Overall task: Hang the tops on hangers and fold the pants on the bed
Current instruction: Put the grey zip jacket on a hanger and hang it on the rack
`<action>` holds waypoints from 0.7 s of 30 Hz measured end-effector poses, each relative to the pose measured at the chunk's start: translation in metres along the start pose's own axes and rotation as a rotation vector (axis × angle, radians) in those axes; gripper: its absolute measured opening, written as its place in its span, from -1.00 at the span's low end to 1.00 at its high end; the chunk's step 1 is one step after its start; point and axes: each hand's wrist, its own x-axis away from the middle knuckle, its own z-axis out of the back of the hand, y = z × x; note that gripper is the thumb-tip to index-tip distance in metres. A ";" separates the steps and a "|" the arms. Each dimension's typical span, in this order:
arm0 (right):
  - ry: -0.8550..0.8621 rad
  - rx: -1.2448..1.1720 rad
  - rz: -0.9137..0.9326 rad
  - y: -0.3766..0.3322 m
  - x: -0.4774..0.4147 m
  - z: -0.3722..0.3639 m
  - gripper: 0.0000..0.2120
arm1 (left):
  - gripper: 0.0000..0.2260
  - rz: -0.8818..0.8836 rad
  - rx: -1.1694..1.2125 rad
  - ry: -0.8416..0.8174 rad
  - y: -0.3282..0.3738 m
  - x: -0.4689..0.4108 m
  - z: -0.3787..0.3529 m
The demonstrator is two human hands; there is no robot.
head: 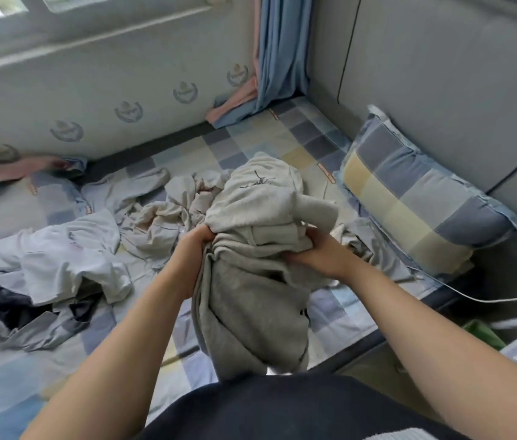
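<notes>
Looking across the bed (298,134) with its checked sheet, you have most of the job ahead of you, by my reading: no hanger shows anywhere, and nothing lies neatly folded. A checked pillow (416,198) lies against the grey padded wall on the right. To the left a loose heap of pale clothes (69,258) sprawls over the sheet, with a dark garment (12,304) partly under it and a crumpled beige piece (168,214) beside it, all unsorted. In front of you a thick grey garment (250,296) is bunched up, its lower part hanging toward your body; whether it is a top or pants I cannot tell. Your left hand (192,246) grips a fold on its left side, fingers curled into the cloth, and your right hand (317,254) clutches the bunched fabric on the right.
</notes>
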 end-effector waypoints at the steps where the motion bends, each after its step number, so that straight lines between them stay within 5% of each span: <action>1: 0.068 -0.018 0.030 -0.008 0.001 -0.008 -0.75 | -0.71 -0.060 -0.055 0.061 0.004 0.003 0.010; 4: 0.276 -0.163 0.049 -0.037 0.007 -0.027 -0.76 | -0.73 -0.192 -0.470 0.339 0.008 0.016 0.041; 6: 0.328 -0.213 0.017 -0.057 0.012 -0.044 -0.73 | -0.68 -0.209 -0.548 0.362 0.006 0.033 0.056; 11: 0.220 -0.399 -0.154 -0.091 0.029 -0.116 -0.82 | -0.67 -0.103 -0.692 -0.135 -0.016 0.091 0.066; 14: 0.201 -0.535 -0.205 -0.112 0.038 -0.143 -0.72 | -0.44 -0.266 -0.600 -0.219 -0.041 0.108 0.072; 18: 0.106 -0.737 -0.216 -0.144 0.052 -0.164 -0.70 | 0.00 -0.571 -0.618 0.029 -0.072 0.117 0.070; 21: 0.106 -0.917 -0.258 -0.166 0.056 -0.178 -0.81 | -0.06 -0.902 -0.730 0.338 -0.092 0.129 0.066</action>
